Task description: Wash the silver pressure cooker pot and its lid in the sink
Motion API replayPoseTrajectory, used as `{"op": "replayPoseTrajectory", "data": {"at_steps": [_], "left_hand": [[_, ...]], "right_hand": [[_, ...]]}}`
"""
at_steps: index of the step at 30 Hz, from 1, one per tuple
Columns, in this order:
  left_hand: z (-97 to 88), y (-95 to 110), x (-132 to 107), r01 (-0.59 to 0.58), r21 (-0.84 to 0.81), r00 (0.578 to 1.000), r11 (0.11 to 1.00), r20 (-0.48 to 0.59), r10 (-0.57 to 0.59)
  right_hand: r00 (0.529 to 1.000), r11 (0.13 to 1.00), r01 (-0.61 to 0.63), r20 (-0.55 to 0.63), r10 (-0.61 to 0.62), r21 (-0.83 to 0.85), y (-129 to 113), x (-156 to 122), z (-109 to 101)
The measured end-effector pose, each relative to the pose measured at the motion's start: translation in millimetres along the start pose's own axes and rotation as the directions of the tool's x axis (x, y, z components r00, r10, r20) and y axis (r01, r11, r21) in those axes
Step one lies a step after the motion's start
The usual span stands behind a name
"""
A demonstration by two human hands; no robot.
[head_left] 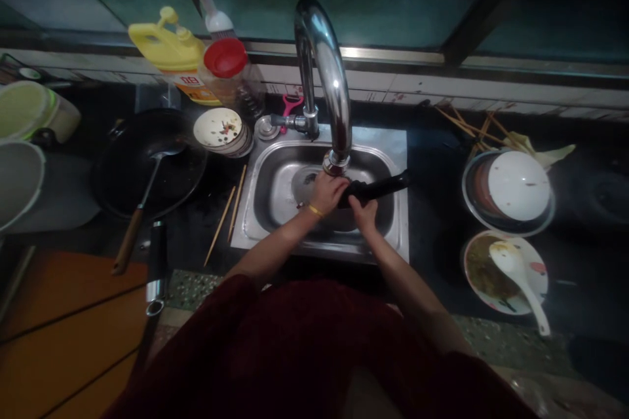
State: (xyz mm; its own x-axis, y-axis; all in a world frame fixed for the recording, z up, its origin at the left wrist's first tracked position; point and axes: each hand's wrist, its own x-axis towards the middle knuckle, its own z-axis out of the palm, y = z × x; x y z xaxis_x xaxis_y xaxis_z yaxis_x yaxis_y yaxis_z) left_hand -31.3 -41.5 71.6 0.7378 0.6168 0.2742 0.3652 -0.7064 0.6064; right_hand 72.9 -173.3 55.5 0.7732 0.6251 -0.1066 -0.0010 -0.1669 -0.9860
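Both my hands are over the steel sink (265, 163), right under the spout of the tall chrome tap (328, 72). My right hand (364, 211) is closed round a black handle (381, 186) that points right, over the sink's edge. My left hand (328, 192), with a yellow band at the wrist, is curled shut against the inner end of that black thing; what it grips there is hidden. The part below the handle, in the basin, is too dark to make out.
Left of the sink lie chopsticks (230, 209), a stack of dirty bowls (222, 131) and a black wok (147, 160) with a ladle. A yellow bottle (164, 46) and a red-lidded jar (227, 69) stand behind. On the right sit a steel bowl with a white dish (514, 186) and a plate with a spoon (506, 268).
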Motion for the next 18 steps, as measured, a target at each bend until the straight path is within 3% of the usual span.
{"op": "replayPoseTrajectory", "data": {"at_steps": [2,4,6,8,10,11,14,16,18], "left_hand": [[3.8,-6,2,0.083,-0.042,0.996,0.996,-0.039,-0.085],[1.7,-29,2,0.282,-0.122,0.952,0.952,-0.090,-0.293],[-1.9,-57,-2,0.483,-0.267,0.854,0.834,-0.066,-0.516],[-3.0,-78,-8,0.630,-0.401,0.728,0.665,0.007,-0.686],[-1.7,-86,-14,0.703,-0.484,0.631,0.522,0.085,-0.771],[-1.2,-87,-15,0.714,-0.510,0.611,0.480,0.119,-0.783],[-7.8,-81,-7,0.689,-0.532,0.635,0.492,0.117,-0.764],[-23.6,-74,3,0.650,-0.486,0.675,0.585,0.016,-0.737],[-48.7,-64,14,0.574,-0.395,0.747,0.717,-0.108,-0.656]], "right_hand": [[0.999,1.000,-0.016,-0.038,0.017,0.004,-1,-2,0],[0.995,0.999,-0.034,-0.091,0.034,-0.003,-1,-4,-4],[0.992,0.999,-0.043,-0.123,0.041,-0.016,2,-6,-11],[0.991,0.999,-0.036,-0.129,0.032,-0.027,7,-9,-17],[0.994,0.999,0.000,-0.112,-0.005,-0.045,14,-13,-22],[0.994,0.998,0.026,-0.107,-0.032,-0.059,17,-14,-24],[0.981,0.992,0.058,-0.179,-0.078,-0.115,23,-12,-29],[0.970,0.992,0.006,-0.239,-0.037,-0.129,25,-6,-28],[0.977,0.994,-0.072,-0.206,0.053,-0.082,25,1,-22]]}}
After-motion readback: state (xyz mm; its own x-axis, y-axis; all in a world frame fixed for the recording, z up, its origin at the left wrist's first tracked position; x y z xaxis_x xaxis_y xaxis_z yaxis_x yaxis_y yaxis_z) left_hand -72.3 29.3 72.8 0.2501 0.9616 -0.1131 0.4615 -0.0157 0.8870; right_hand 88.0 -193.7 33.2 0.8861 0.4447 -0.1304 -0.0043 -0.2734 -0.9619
